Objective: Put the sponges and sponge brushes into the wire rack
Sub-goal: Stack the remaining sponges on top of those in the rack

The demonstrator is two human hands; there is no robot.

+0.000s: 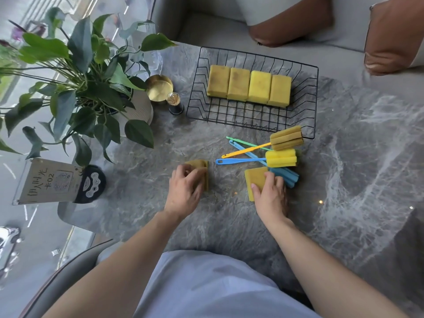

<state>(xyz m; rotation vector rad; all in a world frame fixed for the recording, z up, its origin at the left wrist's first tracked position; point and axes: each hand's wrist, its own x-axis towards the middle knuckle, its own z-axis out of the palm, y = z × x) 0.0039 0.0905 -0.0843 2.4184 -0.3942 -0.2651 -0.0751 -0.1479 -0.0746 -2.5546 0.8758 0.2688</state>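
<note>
A black wire rack point(309, 104) stands on the grey marble table and holds several yellow sponges point(249, 86) in a row. In front of it lie sponge brushes: one with a dull yellow head point(286, 137) on an orange handle, one with a bright yellow head point(281, 158) on a blue handle, and a blue-headed one point(289, 177). My left hand point(185, 188) grips a dull yellow sponge point(203, 166) on the table. My right hand point(270, 195) grips another yellow sponge point(253, 180) next to the blue brush head.
A leafy potted plant point(87, 88) fills the left side. A brass cup point(159, 88) and a small toothpick holder point(175, 103) stand left of the rack. A sign card point(48, 181) and a black call-button device point(91, 183) sit at the table's left edge. Sofa cushions lie beyond.
</note>
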